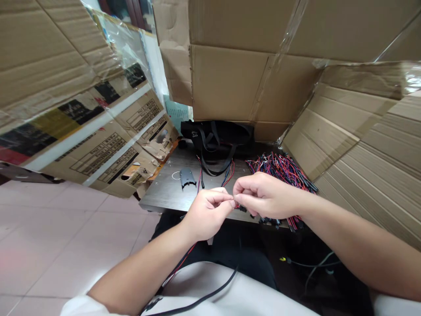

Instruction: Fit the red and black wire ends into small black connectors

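Note:
My left hand [210,213] and my right hand [258,193] meet over the table's front edge, fingertips almost touching. Both are closed in a pinch. Red and black wires [188,253] run from my lap up behind my left wrist, and my left fingers seem to grip a thin wire end. Whatever lies between my right thumb and finger is too small to make out. Beyond my left hand, a grey flat plastic case [187,177] with a white loop lies on the table. Just right of it are a thin red-and-black wire [198,175] and a small black connector [202,182].
A large heap of red, purple and black wires [279,169] covers the table's right side. At the back lies a black bag [223,134] with straps. Cardboard walls [230,83] enclose the table [167,186]. A black cable [204,300] crosses my lap.

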Demonstrator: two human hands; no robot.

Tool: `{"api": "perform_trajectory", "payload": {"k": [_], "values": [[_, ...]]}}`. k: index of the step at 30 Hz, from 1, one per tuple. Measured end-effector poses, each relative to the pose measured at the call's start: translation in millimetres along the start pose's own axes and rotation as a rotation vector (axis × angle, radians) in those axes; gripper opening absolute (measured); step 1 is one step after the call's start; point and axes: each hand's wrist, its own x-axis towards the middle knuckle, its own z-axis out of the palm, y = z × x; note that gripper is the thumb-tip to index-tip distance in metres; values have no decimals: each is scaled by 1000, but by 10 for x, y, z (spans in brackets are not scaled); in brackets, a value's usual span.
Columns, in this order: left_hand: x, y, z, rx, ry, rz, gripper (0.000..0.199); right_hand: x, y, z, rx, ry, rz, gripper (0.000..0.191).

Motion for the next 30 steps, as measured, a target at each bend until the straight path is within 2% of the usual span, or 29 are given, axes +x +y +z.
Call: {"api": "perform_trajectory", "payload": {"k": [3,6,10,13,16,19,21,25,30], "values": [[-1,12,-38,-1,-42,11,24,-23,2,-59,0,-73,-95,13],[-13,38,-75,-38,-86,-4,23,-42,27,-88,-138,-84,-261,15],[-42,78,-104,4,-137,1,26,-41,53,-71,-268,-82,-379,18],[-82,100,-113,182,-101,133,29,-28,30,-34,-325,-49,-392,17],[-130,124,-126,505,-4,388,29,-6,-32,6,-309,-26,-359,17],[-166,161,-163,848,73,592,28,41,-107,28,-208,-15,-253,13],[-178,189,-207,1038,93,684,28,91,-148,33,-92,-41,-108,11],[-180,235,-320,1289,23,841,22,213,-197,47,245,-135,236,12],[-156,287,-393,1421,-70,1024,22,323,-223,98,744,-180,585,20]]}}
